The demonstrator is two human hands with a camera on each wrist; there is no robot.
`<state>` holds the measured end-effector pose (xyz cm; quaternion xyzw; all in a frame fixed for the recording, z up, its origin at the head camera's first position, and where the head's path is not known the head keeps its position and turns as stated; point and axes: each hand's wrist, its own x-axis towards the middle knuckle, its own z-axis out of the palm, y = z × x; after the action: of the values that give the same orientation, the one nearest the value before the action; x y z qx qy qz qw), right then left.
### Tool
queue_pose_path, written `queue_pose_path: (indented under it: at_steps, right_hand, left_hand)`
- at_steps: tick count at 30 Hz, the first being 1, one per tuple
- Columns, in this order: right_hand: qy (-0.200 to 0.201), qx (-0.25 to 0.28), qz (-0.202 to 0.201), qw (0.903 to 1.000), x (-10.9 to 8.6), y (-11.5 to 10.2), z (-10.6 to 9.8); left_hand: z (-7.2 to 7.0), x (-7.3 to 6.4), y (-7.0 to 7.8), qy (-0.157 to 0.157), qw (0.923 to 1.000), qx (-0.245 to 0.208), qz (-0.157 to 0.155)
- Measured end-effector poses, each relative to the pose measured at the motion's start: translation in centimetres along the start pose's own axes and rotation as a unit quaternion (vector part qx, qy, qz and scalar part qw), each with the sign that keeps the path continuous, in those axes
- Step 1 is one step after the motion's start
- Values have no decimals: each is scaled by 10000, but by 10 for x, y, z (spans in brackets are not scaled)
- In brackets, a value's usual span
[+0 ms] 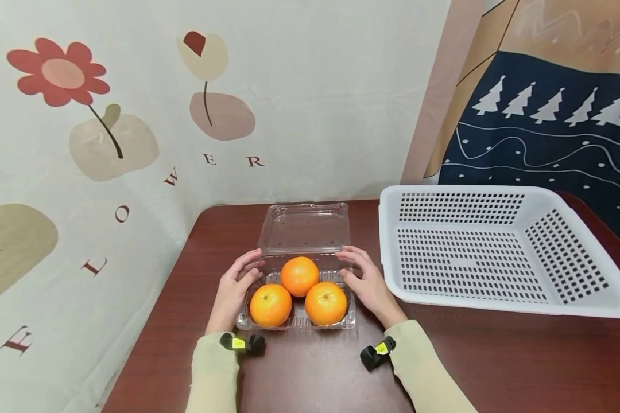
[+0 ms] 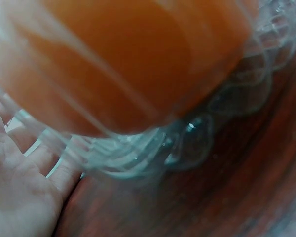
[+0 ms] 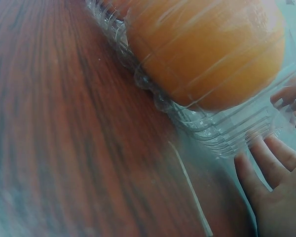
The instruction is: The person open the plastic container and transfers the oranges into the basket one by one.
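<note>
A clear plastic clamshell box stands on the table with its lid folded back behind it. Three oranges lie inside: one at the back, one front left and one front right. My left hand is at the box's left side, its fingers extended along the wall. On the opposite side, my right hand has its fingers loosely spread against the box. In the right wrist view, the fingertips meet the clear wall; in the left wrist view, an orange hides part of the box.
A large white perforated plastic basket sits to the right of the box. The brown wooden table meets a printed cloth along its back and left edges. A thin pale strip shows on the table in the right wrist view.
</note>
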<state>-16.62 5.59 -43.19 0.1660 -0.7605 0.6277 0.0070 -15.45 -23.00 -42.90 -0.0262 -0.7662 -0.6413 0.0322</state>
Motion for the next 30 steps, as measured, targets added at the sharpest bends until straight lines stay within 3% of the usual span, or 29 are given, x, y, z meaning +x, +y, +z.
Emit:
queue_pose_path:
  at_steps: [30]
  right_hand:
    - [37,17,-23,10000,0,0,2]
  left_hand:
    - [-1,1,-4,0,10000,-13,-78]
